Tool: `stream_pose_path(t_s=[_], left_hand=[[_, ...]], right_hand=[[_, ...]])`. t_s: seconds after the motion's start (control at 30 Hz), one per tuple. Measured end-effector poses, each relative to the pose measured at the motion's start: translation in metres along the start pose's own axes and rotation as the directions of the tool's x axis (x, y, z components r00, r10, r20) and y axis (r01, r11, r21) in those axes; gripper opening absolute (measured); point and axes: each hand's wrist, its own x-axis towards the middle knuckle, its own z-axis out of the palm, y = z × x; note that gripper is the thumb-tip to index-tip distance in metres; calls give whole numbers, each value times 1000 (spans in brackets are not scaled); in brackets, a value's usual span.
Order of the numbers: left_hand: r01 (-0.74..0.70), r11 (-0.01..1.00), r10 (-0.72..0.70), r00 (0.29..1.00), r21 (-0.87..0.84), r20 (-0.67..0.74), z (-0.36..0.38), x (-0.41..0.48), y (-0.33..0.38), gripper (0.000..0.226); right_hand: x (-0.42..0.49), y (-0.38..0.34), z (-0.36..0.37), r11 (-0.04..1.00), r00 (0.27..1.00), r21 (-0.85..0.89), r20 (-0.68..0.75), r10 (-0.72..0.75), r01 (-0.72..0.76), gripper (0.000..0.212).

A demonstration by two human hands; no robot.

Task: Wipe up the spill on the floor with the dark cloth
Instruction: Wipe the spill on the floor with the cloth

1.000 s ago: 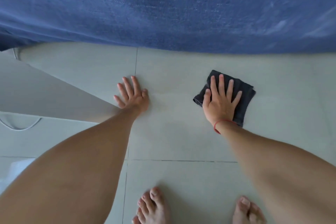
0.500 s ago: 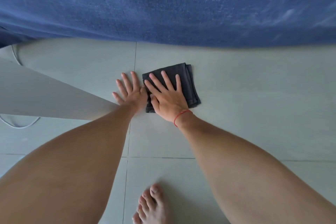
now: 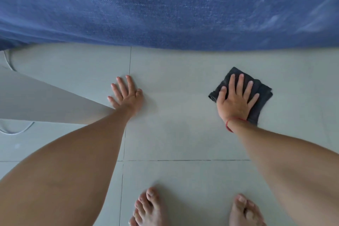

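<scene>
Mid-wipe, crouched over pale tiled floor (image 3: 183, 134). Right hand (image 3: 233, 101) spread flat on the dark cloth (image 3: 260, 97), fingers splayed, palm down; no pinch or curl around the fabric, just pressure from above. Probably held so to keep the whole folded square in contact with the tile and let it slide as one pad. Cloth folded into a rough square, lying to the right of the vertical grout line (image 3: 130, 60), well apart from the left hand, near the hem of the blue fabric (image 3: 165, 5) hanging across the top of the view.

Left hand (image 3: 126, 95) also open and flat, palm on bare tile just left of that grout line, holding nothing. Judged to be a brace taking body weight while the other arm sweeps.

Red string (image 3: 229, 124) around the right wrist. Bare feet (image 3: 148, 207) at lower edge, toes pointing toward the work area.

Spill itself: not clearly visible; at most a faint sheen on the tile between the hands, too weak to call. Progress therefore uncertain. White cable (image 3: 16, 132) on floor at far left, clear of the wiping zone.
</scene>
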Motion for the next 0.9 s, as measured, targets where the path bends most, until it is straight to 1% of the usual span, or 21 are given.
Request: stream_pose_path(t_s=[0.07, 0.1, 0.17, 0.2, 0.23, 0.27, 0.3, 0.33, 0.4, 0.47, 0.53, 0.6, 0.67, 0.73, 0.83, 0.9], left_hand=[[-4, 1000, 4, 1000, 0, 2, 1, 0, 0, 61], [-2, 1000, 2, 1000, -3, 2, 1, 1, 0, 61], [0, 1000, 0, 1000, -1, 0, 2, 2, -1, 62], [0, 1000, 0, 1000, 1, 0, 2, 2, -1, 62], [1, 1000, -1, 1000, 3, -1, 2, 3, -1, 62], [2, 1000, -2, 1000, 5, -2, 2, 4, 0, 62], [5, 1000, -5, 1000, 8, -1, 2, 4, 0, 62], [8, 1000, -8, 1000, 10, -2, 3, 4, 0, 62], [6, 1000, -6, 1000, -12, -14, 4, 5, 0, 62], [-14, 998, 10, 998, -57, -68, 4, 3, -1, 61], [-62, 997, 54, 986, -47, -157, 6, -5, -2, 62], [-127, 991, 132, 976, 38, -173, 14, -19, -3, 71], [-176, 980, 186, 975, 93, -121, 25, -33, -2, 87], [-155, 986, 160, 983, 67, -93, 32, -36, 0, 99], [-118, 991, 123, 990, 64, -74, 30, -33, 2, 103], [-113, 990, 119, 991, 85, -68, 29, -32, 2, 103]], right_hand=[[-2, -24, 5, 1000, 1000, 3, 5, -10, 10, 57], [-5, -37, 8, 998, 998, -7, 8, -56, 56, 57], [-15, -67, 15, 971, 971, -33, 30, -236, 237, 57], [-23, -83, 18, 929, 929, -41, 52, -367, 369, 57], [-33, -100, 23, 860, 860, -47, 87, -503, 507, 58], [-43, -116, 26, 785, 783, -50, 130, -608, 618, 58], [-51, -128, 29, 731, 727, -47, 165, -667, 681, 58], [-55, -134, 31, 708, 703, -39, 178, -689, 705, 57], [-53, -133, 32, 717, 709, -7, 162, -687, 697, 56], [-46, -122, 31, 725, 716, 23, 138, -684, 688, 56], [-38, -111, 26, 773, 766, 58, 106, -634, 632, 57], [-30, -96, 21, 843, 839, 79, 91, -537, 531, 57], [-25, -71, 14, 906, 902, 65, 83, -424, 419, 53], [-16, -34, 5, 959, 957, 52, 71, -280, 277, 53], [-9, 27, -9, 995, 995, 34, 40, -97, 96, 54], [-9, 44, -11, 998, 997, 17, 57, -60, 59, 55]])
